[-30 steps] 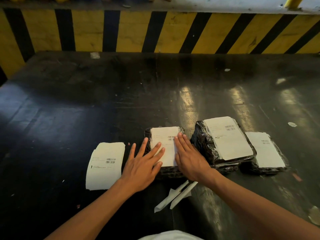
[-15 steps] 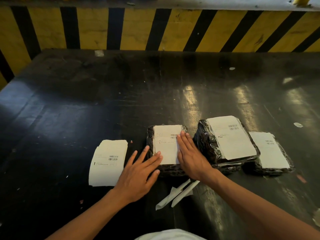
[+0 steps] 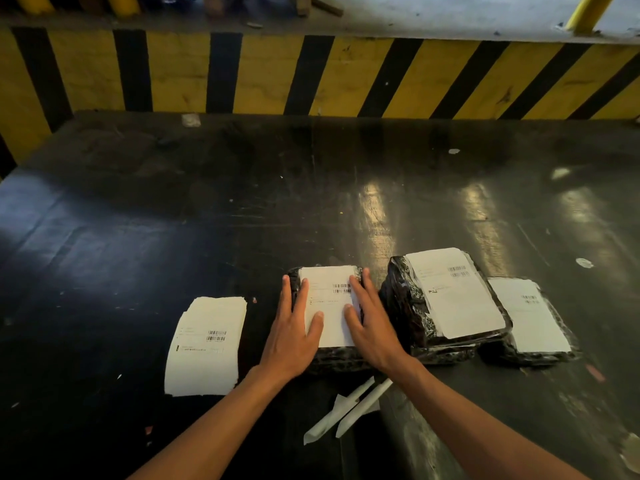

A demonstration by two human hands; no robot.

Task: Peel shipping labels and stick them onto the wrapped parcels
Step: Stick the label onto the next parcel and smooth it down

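Observation:
Three black-wrapped parcels lie in a row on the dark table. The middle-left parcel [image 3: 329, 355] carries a white label [image 3: 330, 306]. My left hand [image 3: 294, 330] lies flat on its left side, fingers apart. My right hand [image 3: 372, 323] presses flat on the label's right edge. To the right sit a taller labelled parcel [image 3: 405, 306] and a flatter labelled parcel [image 3: 533, 355]. A stack of loose shipping labels [image 3: 206, 344] lies to the left of my hands.
Two peeled white backing strips [image 3: 346, 410] lie near the table's front edge between my forearms. A yellow-and-black striped barrier [image 3: 311, 74] runs along the far side of the dark table [image 3: 173, 220]. Small paper scraps dot the table at the right.
My left hand has moved right from beside the parcel onto its left side. My right hand has slid a little along the label's right edge. The view has tilted slightly.

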